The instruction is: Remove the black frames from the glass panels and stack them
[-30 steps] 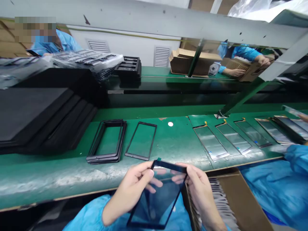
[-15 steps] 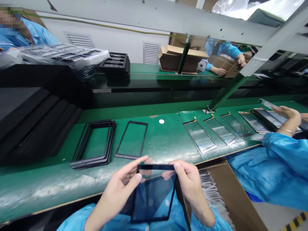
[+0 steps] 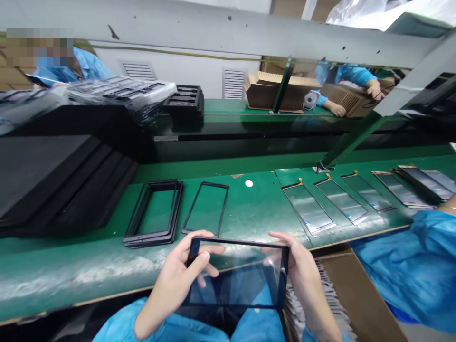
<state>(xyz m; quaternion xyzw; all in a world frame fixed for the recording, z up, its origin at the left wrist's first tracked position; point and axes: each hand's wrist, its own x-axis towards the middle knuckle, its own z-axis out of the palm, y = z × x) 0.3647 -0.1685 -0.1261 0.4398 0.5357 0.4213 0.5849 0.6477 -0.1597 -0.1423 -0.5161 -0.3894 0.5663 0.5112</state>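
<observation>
Green paint, scuffed pale along its near edge, covers the long surface [image 3: 256, 213], and I find my bearings by the lone black frame [image 3: 223, 209] lying flat on it. Nearer the person than that frame, and a little to its right, a dark-bordered glass panel [image 3: 237, 280] is held up off the surface, long side running left to right. Both hands are grasping it: the left hand [image 3: 180, 273] pinches one end, thumb on the face and fingers showing through from behind, while the right hand [image 3: 302, 268] supports the other end, some of its fingers also visible through the glass. From where I'm standing, the left fingertips overlap the frame's near end; I can't tell whether they touch it.

Just left of the frame sits a small stack of similar black frames [image 3: 149, 237], and further left rises a pile of thick black slabs [image 3: 46, 166]. Right of the frame there's a white dot [image 3: 249, 183] on the paint, then, well apart from it, a row of clear panels [image 3: 309, 209] with little yellow tabs. Far to the frame's right, a neighbour's blue sleeve [image 3: 427, 270] reaches the surface edge.
</observation>
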